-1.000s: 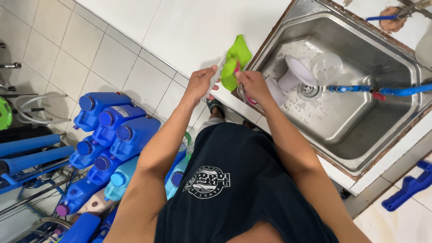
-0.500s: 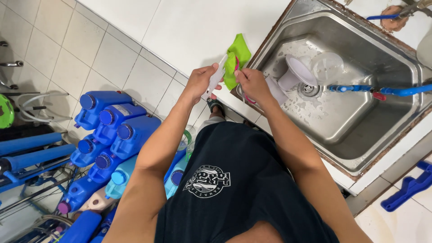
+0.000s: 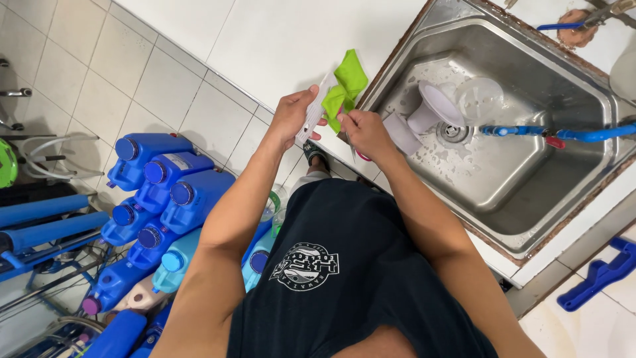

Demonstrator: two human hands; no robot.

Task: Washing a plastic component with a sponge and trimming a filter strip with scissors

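While the person stood at the edge of the white tabletop point(image 3: 278, 46), the left hand point(image 3: 291, 119) was closed around a flat, pale strip point(image 3: 317, 109), thumb on one face and fingers behind it, so that the strip stood up slanted out of the grip. The right hand point(image 3: 363, 132) was pinched shut on a soft, crumpled green cloth point(image 3: 344, 89), which bunched just above that grip and pressed against the upper part of the strip. What the strip was made of could not be told; it looked smooth and stiff. Both hands were close together, held over the rim where the tabletop met the steel sink point(image 3: 530, 199).

Beyond the right grip, in the wet, shiny basin, lay a white funnel-shaped piece point(image 3: 434, 106) and a clear round lid point(image 3: 480, 96) near the drain. A blue pipe point(image 3: 583, 134) with a red fitting crossed above the basin. Below and to the outer side of the left grip, on the tiled floor, a cluster of blue plastic jugs point(image 3: 165, 192) with round caps stood packed together.
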